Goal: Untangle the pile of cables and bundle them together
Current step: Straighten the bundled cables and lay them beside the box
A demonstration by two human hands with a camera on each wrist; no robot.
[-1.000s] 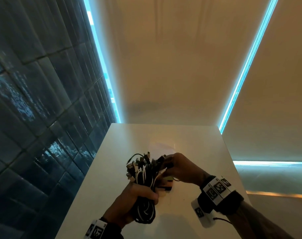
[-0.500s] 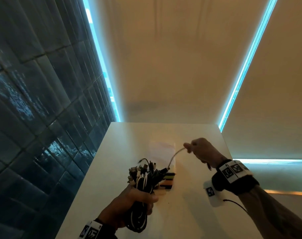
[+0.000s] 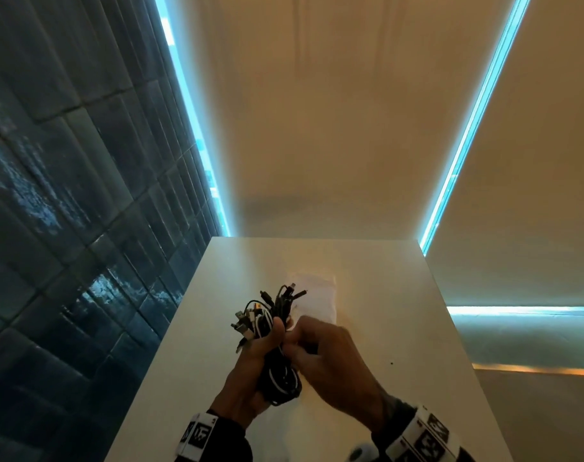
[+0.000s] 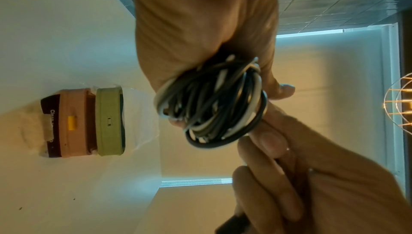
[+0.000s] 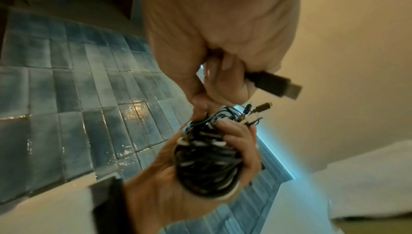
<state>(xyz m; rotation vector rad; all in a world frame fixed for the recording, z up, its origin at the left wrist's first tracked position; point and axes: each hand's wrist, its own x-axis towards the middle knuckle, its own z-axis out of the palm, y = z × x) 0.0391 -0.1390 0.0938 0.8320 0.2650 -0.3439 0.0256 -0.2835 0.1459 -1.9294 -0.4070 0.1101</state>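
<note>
My left hand grips a bundle of black and white cables upright above the white table. The plugs fan out above the fist and the loops hang below it. My right hand is pressed against the bundle's right side. Its fingers are curled round a black cable whose USB plug sticks out of the fist. In the right wrist view my left hand wraps the bundle just below my right hand's fingers.
A clear plastic bag with a pink, a green and a dark band-like item lies on the table behind the hands; the head view shows it as a pale patch. A dark blue tiled wall runs along the table's left edge.
Half a second ago my right hand was out to the right, drawing a cable away from the bundle. It has come back against the bundle. The left hand has raised the bundle slightly.
</note>
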